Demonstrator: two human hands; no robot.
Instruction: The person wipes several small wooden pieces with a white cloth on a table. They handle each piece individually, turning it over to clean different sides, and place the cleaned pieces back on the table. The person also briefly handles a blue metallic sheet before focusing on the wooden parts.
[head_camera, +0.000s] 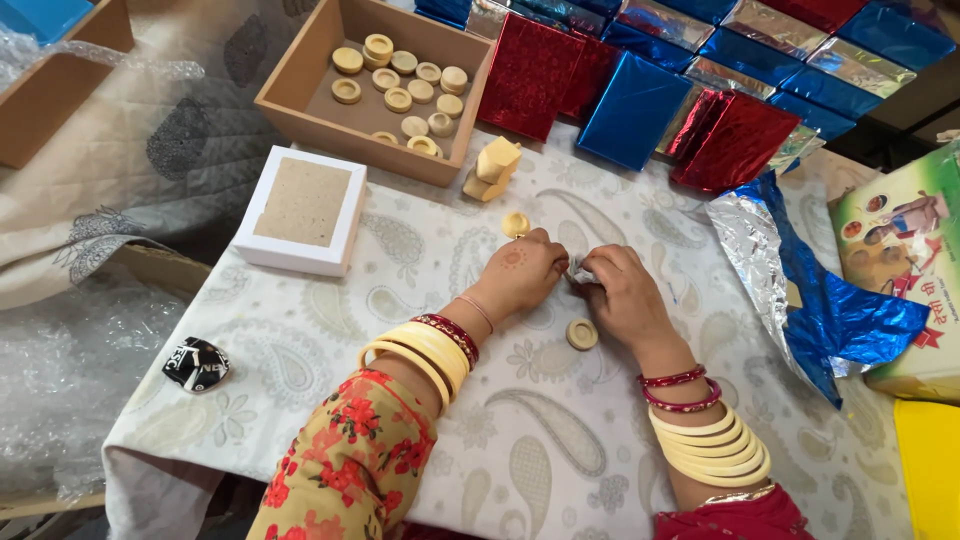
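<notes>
My left hand (522, 275) and my right hand (620, 292) meet over the patterned cloth, both pinching a small silvery piece of foil (581, 270) between the fingertips. What the foil covers is hidden. A cream round disc (582, 334) lies just below my right hand. Another cream disc (516, 224) sits just above my left hand. A cream wooden block shape (492, 168) stands farther up.
An open brown box (300, 80) holds several cream discs. A white square box (302, 210) lies at left, a black tape roll (196, 364) near the cloth's edge. Red, blue and silver foil-wrapped packets (640, 105) line the back. Loose blue-silver foil (800, 290) lies right.
</notes>
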